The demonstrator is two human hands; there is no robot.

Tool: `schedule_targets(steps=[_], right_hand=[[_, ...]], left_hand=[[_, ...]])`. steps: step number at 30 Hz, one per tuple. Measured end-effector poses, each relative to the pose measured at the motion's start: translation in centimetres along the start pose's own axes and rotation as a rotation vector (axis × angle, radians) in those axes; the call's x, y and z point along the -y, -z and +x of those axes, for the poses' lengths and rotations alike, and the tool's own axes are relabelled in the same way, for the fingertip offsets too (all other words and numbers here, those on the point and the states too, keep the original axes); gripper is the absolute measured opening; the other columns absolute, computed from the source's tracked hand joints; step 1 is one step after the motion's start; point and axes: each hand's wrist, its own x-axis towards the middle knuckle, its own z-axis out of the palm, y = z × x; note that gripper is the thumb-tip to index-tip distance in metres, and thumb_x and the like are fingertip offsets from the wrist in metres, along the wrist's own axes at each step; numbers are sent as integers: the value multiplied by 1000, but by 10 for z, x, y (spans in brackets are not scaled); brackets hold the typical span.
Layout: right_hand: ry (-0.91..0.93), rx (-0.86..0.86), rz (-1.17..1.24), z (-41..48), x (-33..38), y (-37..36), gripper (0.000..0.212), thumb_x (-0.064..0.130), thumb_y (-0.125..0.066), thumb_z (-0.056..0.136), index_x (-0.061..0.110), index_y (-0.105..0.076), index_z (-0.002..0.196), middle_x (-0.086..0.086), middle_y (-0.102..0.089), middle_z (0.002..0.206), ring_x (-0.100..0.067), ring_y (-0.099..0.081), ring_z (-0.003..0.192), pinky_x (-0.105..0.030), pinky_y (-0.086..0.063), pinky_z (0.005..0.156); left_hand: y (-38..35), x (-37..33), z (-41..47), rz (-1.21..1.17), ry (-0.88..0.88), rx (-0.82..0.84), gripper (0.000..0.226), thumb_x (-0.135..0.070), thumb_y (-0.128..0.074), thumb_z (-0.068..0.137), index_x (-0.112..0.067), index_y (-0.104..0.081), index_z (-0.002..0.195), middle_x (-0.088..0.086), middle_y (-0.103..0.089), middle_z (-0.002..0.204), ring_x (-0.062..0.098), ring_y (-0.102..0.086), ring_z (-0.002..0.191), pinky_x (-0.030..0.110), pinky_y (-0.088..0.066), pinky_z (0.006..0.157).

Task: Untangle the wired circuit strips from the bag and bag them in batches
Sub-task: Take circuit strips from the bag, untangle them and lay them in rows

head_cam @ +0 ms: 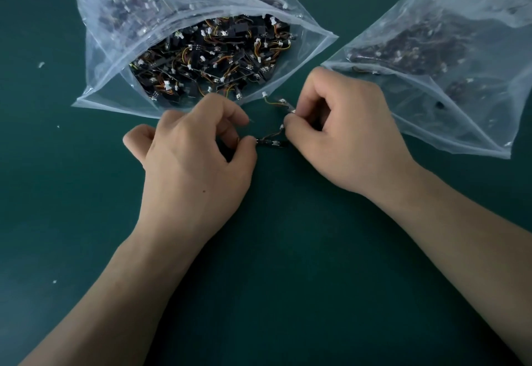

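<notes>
1. Open clear bag [98, 77], its mouth just beyond the left fingertips. It holds a tangled heap of circuit strips [213, 54] (black boards, orange-yellow wires, white plugs).
2. Left hand [193, 161]: fingers curled, thumb and forefinger pinching one end of a wired strip [269, 140].
3. That strip spans both sets of fingertips, over the green mat [259, 250].
4. Right hand [348, 135]: fingers curled, pinching the strip's other end. A further strip [280, 103] juts out just past its fingertips.
5. Second clear bag [431, 123], filled, lying right of the right knuckles.

L hand [195, 155], R hand [348, 132] pinching strips [270, 141]; open bag [103, 77] near
</notes>
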Motion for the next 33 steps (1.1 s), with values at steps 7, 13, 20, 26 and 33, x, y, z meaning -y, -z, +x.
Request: schedule_targets(steps=[7, 13, 20, 26, 33], right_hand=[[-76, 9, -17, 2, -4, 4, 11, 17, -63, 81, 25, -56, 84, 11, -56, 73, -11, -54, 72, -25, -41, 59], [88, 85, -71, -3, 1, 7, 29, 11, -58, 80, 22, -72, 102, 5, -54, 110, -17, -49, 110, -29, -33, 101], [155, 222, -166, -3, 0, 5, 5, 33, -70, 89, 31, -73, 91, 7, -52, 140, -15, -37, 138, -28, -15, 111], [149, 225, -138, -3, 2, 5, 6, 31, -66, 84, 29, -64, 79, 10, -53, 137, -12, -38, 136, -26, -16, 111], [115, 198, -110, -3, 4, 5, 11, 32, -56, 78, 25, -52, 70, 12, -57, 128, -8, -41, 129, -28, -19, 107]], left_hand=[[0, 3, 0, -53, 11, -21, 9, -29, -64, 90, -36, -64, 95, -23, -67, 86, 0, -61, 85, 12, -18, 94], [-1, 4, -1, -9, -27, -28, 17, -21, -65, 94, -37, -68, 92, -20, -65, 73, 4, -59, 83, 31, -22, 87], [1, 16, 2, -9, -106, 1, 21, -15, -71, 93, -32, -81, 100, -19, -67, 89, 6, -60, 82, 21, -46, 75], [2, 13, 2, -215, -57, -36, 16, -22, -75, 91, -36, -79, 96, -29, -68, 78, 10, -60, 64, 7, -41, 57], [1, 13, 2, -171, -10, -13, 11, -32, -71, 90, -37, -77, 97, -26, -71, 83, 2, -62, 68, 14, -47, 64]])
